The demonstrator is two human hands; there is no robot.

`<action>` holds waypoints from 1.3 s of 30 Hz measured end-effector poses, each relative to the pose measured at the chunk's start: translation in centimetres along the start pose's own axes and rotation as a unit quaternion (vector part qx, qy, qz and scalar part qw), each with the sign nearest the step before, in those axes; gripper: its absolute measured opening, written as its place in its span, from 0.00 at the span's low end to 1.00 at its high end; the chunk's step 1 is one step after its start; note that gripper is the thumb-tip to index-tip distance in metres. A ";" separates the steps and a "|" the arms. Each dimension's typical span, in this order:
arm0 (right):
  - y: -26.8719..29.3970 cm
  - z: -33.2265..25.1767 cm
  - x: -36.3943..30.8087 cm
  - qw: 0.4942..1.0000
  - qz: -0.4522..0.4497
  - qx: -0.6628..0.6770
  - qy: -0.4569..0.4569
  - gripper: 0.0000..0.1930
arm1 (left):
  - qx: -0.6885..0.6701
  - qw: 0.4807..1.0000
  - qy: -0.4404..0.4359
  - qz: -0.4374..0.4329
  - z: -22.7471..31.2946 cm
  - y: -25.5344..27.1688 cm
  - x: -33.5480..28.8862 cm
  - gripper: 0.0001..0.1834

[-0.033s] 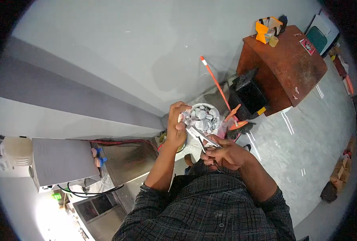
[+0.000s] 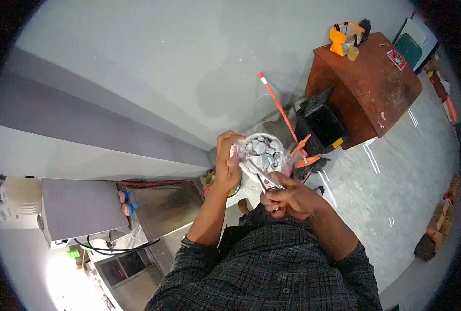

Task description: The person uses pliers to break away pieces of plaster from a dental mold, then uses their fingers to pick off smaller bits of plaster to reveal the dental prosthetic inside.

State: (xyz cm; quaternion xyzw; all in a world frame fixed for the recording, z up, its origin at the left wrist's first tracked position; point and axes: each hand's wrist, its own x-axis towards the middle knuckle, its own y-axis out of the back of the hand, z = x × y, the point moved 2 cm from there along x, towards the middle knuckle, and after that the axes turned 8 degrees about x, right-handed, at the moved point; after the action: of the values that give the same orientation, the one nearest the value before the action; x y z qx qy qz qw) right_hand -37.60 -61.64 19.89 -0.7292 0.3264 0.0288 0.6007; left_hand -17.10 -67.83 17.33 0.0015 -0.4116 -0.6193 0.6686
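Silver tool [image 2: 258, 168] in right hand [image 2: 291, 200], near bucket rim [image 2: 267, 135]

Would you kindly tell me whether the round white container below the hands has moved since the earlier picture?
No, the round white container shows no visible shift in any direction; its rim keeps the same place relative to the brown wooden desk.

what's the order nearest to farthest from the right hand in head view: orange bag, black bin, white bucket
From the right hand:
1. White bucket, ahead, slightly left
2. Black bin, farther up, slightly right
3. Orange bag, upper right, on brown desk
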 end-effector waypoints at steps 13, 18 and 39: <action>-0.5 -1.9 -2.3 0.989 0.053 -0.134 -0.012 0.10 | 0.008 0.998 -0.017 -0.063 -0.4 0.9 -0.2 0.42; 0.0 -2.0 -2.4 0.970 0.085 -0.223 0.039 0.14 | -0.199 0.971 0.132 -0.028 -2.1 0.8 -1.2 0.51; -1.2 -2.2 -3.3 0.971 -0.042 -0.236 0.010 0.12 | -0.212 0.964 -0.070 -0.144 0.7 2.9 1.4 0.41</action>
State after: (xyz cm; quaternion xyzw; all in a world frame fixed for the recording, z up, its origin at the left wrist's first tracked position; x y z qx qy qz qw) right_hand -40.36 -62.08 23.01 -0.8640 0.2849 0.0724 0.4088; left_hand -15.20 -67.98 20.06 -0.1242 -0.3121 -0.7808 0.5268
